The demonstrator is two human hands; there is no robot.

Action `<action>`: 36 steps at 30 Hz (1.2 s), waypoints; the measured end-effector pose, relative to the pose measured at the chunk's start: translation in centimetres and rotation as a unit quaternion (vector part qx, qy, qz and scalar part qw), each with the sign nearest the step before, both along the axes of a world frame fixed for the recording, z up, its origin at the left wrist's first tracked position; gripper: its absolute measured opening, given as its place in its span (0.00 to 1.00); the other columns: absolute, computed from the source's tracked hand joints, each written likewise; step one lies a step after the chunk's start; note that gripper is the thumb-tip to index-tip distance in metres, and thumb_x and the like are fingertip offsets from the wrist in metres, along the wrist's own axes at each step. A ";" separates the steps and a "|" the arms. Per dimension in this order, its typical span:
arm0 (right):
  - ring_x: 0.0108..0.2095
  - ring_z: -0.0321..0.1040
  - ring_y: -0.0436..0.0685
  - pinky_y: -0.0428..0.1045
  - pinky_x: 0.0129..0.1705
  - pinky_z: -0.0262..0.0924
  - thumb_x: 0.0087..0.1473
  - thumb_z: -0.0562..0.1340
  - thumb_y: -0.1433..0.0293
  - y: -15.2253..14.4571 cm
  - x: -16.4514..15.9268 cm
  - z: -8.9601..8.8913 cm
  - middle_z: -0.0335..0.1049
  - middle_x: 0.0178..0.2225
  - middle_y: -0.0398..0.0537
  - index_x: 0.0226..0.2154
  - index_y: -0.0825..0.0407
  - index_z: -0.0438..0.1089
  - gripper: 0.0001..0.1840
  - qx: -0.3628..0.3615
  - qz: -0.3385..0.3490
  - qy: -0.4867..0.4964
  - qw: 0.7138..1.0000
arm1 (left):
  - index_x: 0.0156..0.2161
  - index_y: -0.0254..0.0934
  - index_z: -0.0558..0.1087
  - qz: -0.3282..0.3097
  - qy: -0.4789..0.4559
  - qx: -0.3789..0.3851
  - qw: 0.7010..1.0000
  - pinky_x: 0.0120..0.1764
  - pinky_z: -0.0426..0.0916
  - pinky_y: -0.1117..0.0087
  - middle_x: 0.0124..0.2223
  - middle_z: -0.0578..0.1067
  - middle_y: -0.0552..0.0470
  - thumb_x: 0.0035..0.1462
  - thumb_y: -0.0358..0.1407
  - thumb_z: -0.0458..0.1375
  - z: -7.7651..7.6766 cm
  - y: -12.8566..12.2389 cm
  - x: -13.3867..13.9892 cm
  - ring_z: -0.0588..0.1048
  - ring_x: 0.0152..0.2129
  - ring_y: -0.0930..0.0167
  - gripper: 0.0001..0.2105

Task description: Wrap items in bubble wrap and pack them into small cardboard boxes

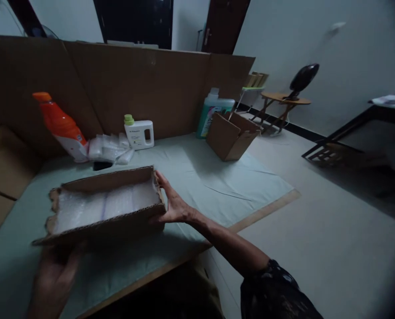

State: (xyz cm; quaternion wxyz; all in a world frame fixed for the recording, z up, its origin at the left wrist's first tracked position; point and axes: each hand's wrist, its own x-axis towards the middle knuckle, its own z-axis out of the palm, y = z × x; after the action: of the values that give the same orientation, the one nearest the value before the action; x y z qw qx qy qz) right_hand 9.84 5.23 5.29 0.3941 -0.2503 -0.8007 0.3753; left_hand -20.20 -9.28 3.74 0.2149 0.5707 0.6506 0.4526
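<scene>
An open cardboard box (117,228) with ragged edges lies in front of me, its long side toward me. Clear bubble wrap (80,210) and pale plastic packing fill its inside. My right hand (174,204) grips the box's right end, thumb on the near side and fingers at the far corner. Below the near left edge is my left hand (55,277), smeared by motion. Its fingertips reach under the box and are partly hidden, so I cannot tell whether they hold it.
Behind the box stand an orange-red bottle (64,126), clear plastic packets (109,148), a dark flat object (102,165) and a white jug (140,134). A smaller carton (230,137) and a teal bottle (206,116) sit farther right. Cardboard panels (144,84) border the cloth-covered table (204,177).
</scene>
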 end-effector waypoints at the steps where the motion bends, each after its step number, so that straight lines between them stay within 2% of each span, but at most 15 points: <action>1: 0.73 0.36 0.69 0.61 0.72 0.36 0.36 0.76 0.46 -0.1 1.4 -0.1 0.35 0.74 0.57 0.74 0.47 0.30 0.77 -0.001 -0.024 0.008 1.000 | 0.66 0.51 0.57 0.010 -0.018 0.009 1.000 0.54 0.74 0.46 0.56 0.76 0.50 0.62 0.47 0.57 0.3 1.4 1.3 0.77 0.51 0.54 0.29; 2: 0.73 0.36 0.69 0.61 0.72 0.37 0.37 0.75 0.45 -0.2 3.1 -0.1 0.36 0.74 0.58 0.74 0.47 0.30 0.76 0.002 -0.052 0.016 0.999 | 0.66 0.46 0.58 0.019 -0.049 0.023 0.998 0.55 0.73 0.48 0.56 0.75 0.46 0.62 0.48 0.57 0.7 2.9 3.0 0.76 0.52 0.55 0.30; 3: 0.73 0.37 0.69 0.62 0.72 0.38 0.38 0.75 0.45 -0.4 5.0 -0.2 0.36 0.74 0.58 0.73 0.47 0.30 0.76 0.009 -0.083 0.021 0.996 | 0.66 0.42 0.58 -0.012 -0.072 0.021 0.997 0.56 0.72 0.50 0.58 0.74 0.44 0.61 0.48 0.58 1.0 4.5 4.9 0.75 0.53 0.56 0.31; 6: 0.72 0.41 0.70 0.63 0.70 0.44 0.40 0.73 0.43 -1.3 11.3 -0.2 0.40 0.73 0.59 0.73 0.47 0.32 0.72 0.033 -0.213 0.009 0.976 | 0.67 0.41 0.57 -0.132 -0.088 0.007 0.987 0.57 0.70 0.51 0.62 0.70 0.41 0.61 0.47 0.58 1.6 8.6 11.0 0.74 0.55 0.57 0.32; 8: 0.71 0.43 0.70 0.64 0.69 0.48 0.40 0.72 0.41 -2.4 15.9 -0.2 0.43 0.72 0.60 0.72 0.48 0.36 0.70 0.039 -0.318 -0.005 0.947 | 0.70 0.41 0.51 -0.185 -0.076 0.008 0.980 0.61 0.65 0.50 0.68 0.62 0.38 0.60 0.45 0.58 1.1 10.1 14.4 0.69 0.61 0.56 0.36; 10: 0.70 0.45 0.72 0.66 0.68 0.49 0.38 0.71 0.40 -3.8 20.3 -0.3 0.44 0.71 0.61 0.72 0.50 0.38 0.71 0.039 -0.415 -0.006 0.909 | 0.72 0.41 0.47 -0.223 -0.043 0.000 0.974 0.64 0.60 0.49 0.71 0.56 0.37 0.60 0.41 0.58 0.1 10.7 16.7 0.62 0.66 0.56 0.39; 12: 0.70 0.46 0.73 0.67 0.67 0.48 0.35 0.72 0.40 -5.1 24.4 -0.3 0.44 0.70 0.63 0.71 0.51 0.39 0.72 0.041 -0.496 0.007 0.868 | 0.72 0.41 0.47 -0.241 0.003 -0.006 0.970 0.66 0.58 0.50 0.72 0.55 0.37 0.60 0.39 0.58 -1.3 10.7 17.5 0.59 0.67 0.57 0.38; 14: 0.68 0.50 0.74 0.68 0.66 0.50 0.34 0.73 0.41 -6.1 27.8 -0.2 0.46 0.70 0.64 0.71 0.51 0.40 0.72 0.045 -0.558 0.025 0.828 | 0.71 0.38 0.51 -0.232 0.047 -0.006 0.972 0.66 0.59 0.50 0.70 0.59 0.38 0.60 0.38 0.57 -2.8 10.5 17.3 0.59 0.67 0.57 0.36; 17: 0.64 0.58 0.73 0.64 0.60 0.60 0.37 0.73 0.44 -6.4 31.5 0.0 0.52 0.67 0.66 0.70 0.49 0.40 0.68 0.067 -0.617 0.056 0.782 | 0.69 0.34 0.56 -0.194 0.093 -0.013 0.977 0.64 0.62 0.50 0.67 0.64 0.36 0.60 0.38 0.56 -4.9 10.1 16.0 0.65 0.64 0.57 0.33; 20: 0.60 0.63 0.73 0.62 0.53 0.65 0.43 0.71 0.46 -5.3 33.8 0.0 0.55 0.65 0.65 0.71 0.46 0.39 0.64 0.076 -0.657 0.049 0.749 | 0.67 0.34 0.59 -0.173 0.115 -0.001 0.978 0.61 0.66 0.49 0.64 0.68 0.36 0.61 0.37 0.55 -6.2 9.8 15.1 0.69 0.61 0.57 0.30; 22: 0.59 0.63 0.72 0.62 0.53 0.65 0.44 0.71 0.46 -4.2 34.7 -0.2 0.56 0.65 0.66 0.71 0.48 0.38 0.63 0.074 -0.674 0.039 0.734 | 0.67 0.36 0.60 -0.164 0.122 0.018 0.979 0.60 0.68 0.49 0.63 0.70 0.37 0.61 0.38 0.55 -6.6 9.7 15.0 0.70 0.59 0.57 0.29; 25: 0.61 0.61 0.72 0.61 0.56 0.63 0.45 0.71 0.47 -2.5 35.2 -0.7 0.55 0.65 0.69 0.71 0.51 0.36 0.65 0.068 -0.673 0.033 0.736 | 0.66 0.37 0.62 -0.158 0.128 0.025 0.979 0.57 0.71 0.50 0.61 0.71 0.39 0.62 0.38 0.55 -6.6 9.6 15.2 0.72 0.58 0.58 0.27; 30: 0.63 0.59 0.72 0.60 0.59 0.61 0.42 0.72 0.47 -0.8 34.8 -1.0 0.47 0.69 0.70 0.71 0.55 0.36 0.68 0.067 -0.667 0.051 0.741 | 0.65 0.36 0.63 -0.159 0.152 0.043 0.975 0.57 0.71 0.52 0.61 0.72 0.39 0.62 0.38 0.54 -7.0 9.6 15.3 0.72 0.57 0.58 0.26; 33: 0.64 0.57 0.70 0.60 0.61 0.58 0.44 0.71 0.47 -0.4 34.9 -1.0 0.45 0.70 0.71 0.71 0.57 0.34 0.68 0.061 -0.663 0.036 0.745 | 0.65 0.36 0.63 -0.167 0.175 0.067 0.968 0.59 0.69 0.51 0.61 0.72 0.39 0.62 0.38 0.53 -7.6 9.7 15.3 0.71 0.58 0.58 0.26; 36: 0.67 0.53 0.71 0.64 0.64 0.53 0.39 0.71 0.44 -1.2 34.9 -1.8 0.45 0.70 0.69 0.71 0.58 0.34 0.72 0.045 -0.671 0.013 0.740 | 0.66 0.37 0.62 -0.175 0.195 0.084 0.962 0.59 0.69 0.51 0.61 0.72 0.39 0.63 0.38 0.52 -8.0 9.7 15.2 0.71 0.58 0.58 0.27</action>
State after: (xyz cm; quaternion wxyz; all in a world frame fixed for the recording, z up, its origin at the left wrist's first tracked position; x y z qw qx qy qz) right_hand 44.76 4.04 3.52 0.5653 -0.6999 -0.4361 -0.0201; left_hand -4.95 0.47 -4.26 0.1110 0.7685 0.5299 0.3410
